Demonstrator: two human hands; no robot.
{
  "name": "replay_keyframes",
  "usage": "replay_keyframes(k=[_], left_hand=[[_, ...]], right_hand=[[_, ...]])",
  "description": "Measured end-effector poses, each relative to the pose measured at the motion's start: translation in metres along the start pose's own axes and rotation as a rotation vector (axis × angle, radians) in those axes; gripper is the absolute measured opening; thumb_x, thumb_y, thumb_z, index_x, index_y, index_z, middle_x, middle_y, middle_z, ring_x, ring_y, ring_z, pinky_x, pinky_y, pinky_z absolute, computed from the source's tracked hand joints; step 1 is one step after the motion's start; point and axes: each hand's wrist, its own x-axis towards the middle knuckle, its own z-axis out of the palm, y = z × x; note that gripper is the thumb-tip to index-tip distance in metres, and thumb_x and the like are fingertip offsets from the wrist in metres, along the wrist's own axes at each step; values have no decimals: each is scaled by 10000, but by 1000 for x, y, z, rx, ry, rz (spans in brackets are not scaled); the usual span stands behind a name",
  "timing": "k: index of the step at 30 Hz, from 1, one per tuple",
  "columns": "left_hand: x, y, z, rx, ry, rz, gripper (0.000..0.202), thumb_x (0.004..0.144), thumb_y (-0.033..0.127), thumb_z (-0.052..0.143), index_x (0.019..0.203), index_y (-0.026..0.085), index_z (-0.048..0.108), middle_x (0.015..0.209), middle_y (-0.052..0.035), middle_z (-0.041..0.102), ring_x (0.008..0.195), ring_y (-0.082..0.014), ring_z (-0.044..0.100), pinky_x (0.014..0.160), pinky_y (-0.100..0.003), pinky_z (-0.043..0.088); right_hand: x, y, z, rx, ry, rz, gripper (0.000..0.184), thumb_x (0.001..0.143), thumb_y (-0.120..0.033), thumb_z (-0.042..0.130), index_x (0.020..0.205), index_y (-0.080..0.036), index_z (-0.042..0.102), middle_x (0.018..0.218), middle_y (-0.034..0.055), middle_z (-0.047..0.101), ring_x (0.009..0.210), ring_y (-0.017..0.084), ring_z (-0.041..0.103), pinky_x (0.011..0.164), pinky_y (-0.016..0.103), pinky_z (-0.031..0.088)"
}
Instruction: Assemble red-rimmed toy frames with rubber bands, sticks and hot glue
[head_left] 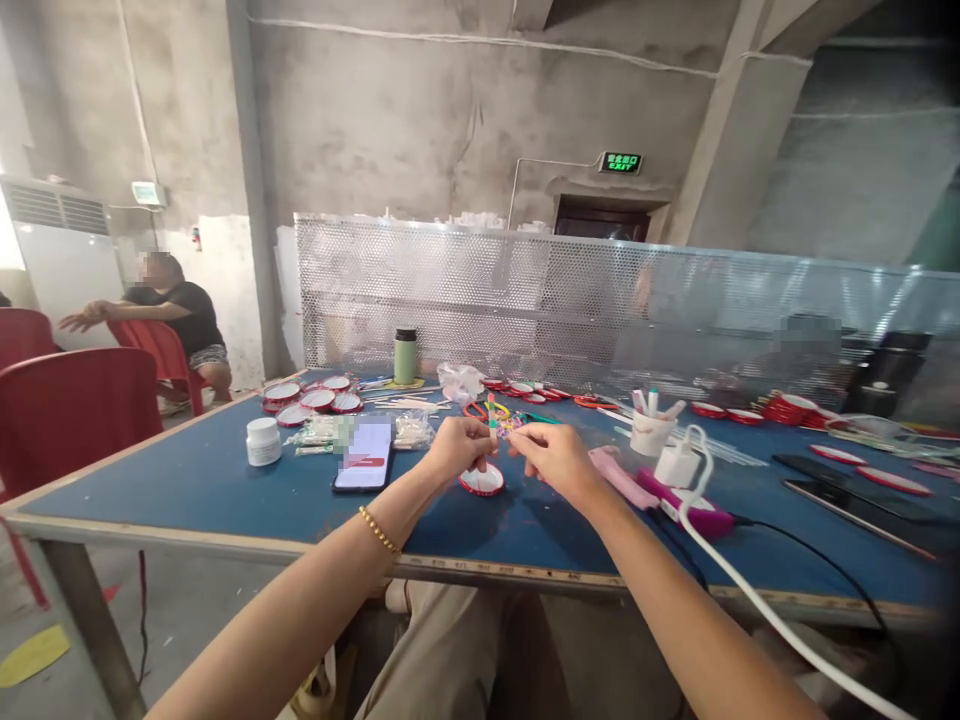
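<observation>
Far to the left of the black smartphone (pixel 365 455) that lay on the blue table (pixel 187 480) stood a red plastic chair (pixel 75 410), and behind it another person in a black shirt (pixel 180 315) sat turned away. Just left of the smartphone stood a small white round jar (pixel 263 441). Behind it, a little to the left, lay several red-rimmed round lids (pixel 315 398). Behind the smartphone to the right stood a green cylindrical bottle (pixel 405 356).

Just right of the smartphone the left hand (pixel 459 447), with a gold bead bracelet (pixel 379 530) on its wrist, was pinched on a thin colourful stick (pixel 493 415) and held it upright above the table. Under the stick a red-and-white round disc (pixel 482 482) lay flat. The right hand (pixel 555 458) was close to the left one, its fingertips drawn together at the stick's lower part. I could not tell if they really gripped it.

Further right of the smartphone stood a white cup with pens (pixel 649 432) and a white charger block (pixel 679 465).
</observation>
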Motion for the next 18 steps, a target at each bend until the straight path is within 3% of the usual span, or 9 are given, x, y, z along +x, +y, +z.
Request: replay_keyframes(k=[3, 7, 11, 15, 18], left_hand=[[4, -1, -1, -37, 90, 37, 90, 775, 137, 586, 710, 104, 639, 494, 28, 556, 377, -60, 465, 394, -166, 321], [7, -5, 0, -15, 125, 74, 125, 791, 124, 571, 835, 98, 685, 534, 26, 574, 428, -81, 524, 424, -172, 386], [7, -8, 3, 73, 106, 96, 187, 810, 134, 551, 897, 100, 712, 522, 21, 579, 456, -92, 538, 460, -176, 426], [2, 0, 4, 182, 14, 126, 326, 842, 164, 521, 1118, 104, 684, 588, 7, 616, 504, -113, 577, 524, -206, 479], [-4, 10, -5, 466, 103, 190, 367, 872, 235, 527, 1207, 136, 640, 769, -38, 684, 659, -150, 636, 664, -256, 517]], right_hand=[[22, 6, 21, 152, -56, 117, 334, 822, -443, 567, 695, -162, 695, 492, 1, 604, 363, 106, 475, 358, 210, 356], [20, 8, 34, 353, -30, 156, 338, 775, -485, 611, 719, -159, 683, 641, 17, 659, 379, 83, 459, 322, 199, 328], [11, 4, 35, 446, 21, 102, 353, 764, -512, 649, 747, -160, 665, 553, -22, 582, 383, 80, 448, 322, 185, 322], [9, 5, 31, 524, 54, 112, 364, 764, -516, 668, 668, -170, 610, 428, -61, 468, 356, 75, 408, 327, 179, 315], [9, 8, 27, 570, 116, 141, 375, 746, -518, 691, 648, -168, 597, 495, -40, 534, 355, 66, 430, 325, 178, 328]])
